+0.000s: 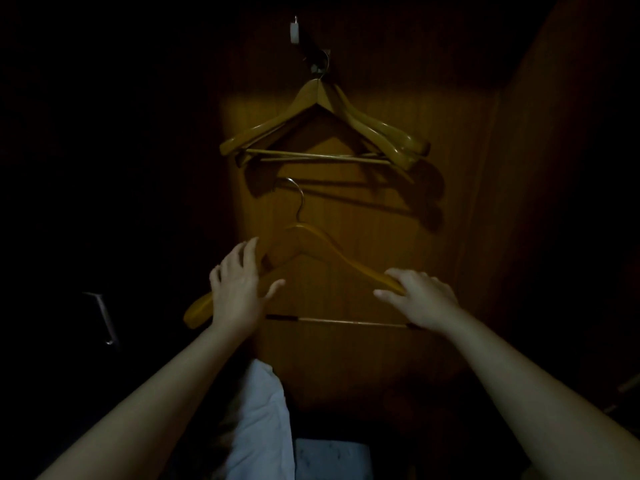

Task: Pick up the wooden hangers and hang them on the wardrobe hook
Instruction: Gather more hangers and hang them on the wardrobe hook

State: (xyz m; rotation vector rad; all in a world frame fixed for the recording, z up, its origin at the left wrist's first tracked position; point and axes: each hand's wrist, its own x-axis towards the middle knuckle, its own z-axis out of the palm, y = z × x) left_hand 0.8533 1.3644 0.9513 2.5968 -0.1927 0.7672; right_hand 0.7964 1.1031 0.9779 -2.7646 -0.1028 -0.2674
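A wooden hanger (pixel 322 247) with a metal hook and a lower bar is held up in front of the wardrobe's wooden back panel. My left hand (pixel 239 292) grips its left arm, fingers spread over the wood. My right hand (pixel 419 296) holds the end of its right arm. Above, two or more wooden hangers (pixel 360 119) hang together from the wardrobe hook (pixel 320 62), which is fixed high on the panel. The held hanger's metal hook ends just below those hanging ones, apart from them.
A small white fitting (pixel 295 31) sits above the hook. The wardrobe's side wall (pixel 554 168) stands close on the right. A metal handle (pixel 104 317) shows in the dark at left. White fabric (pixel 263 420) lies below.
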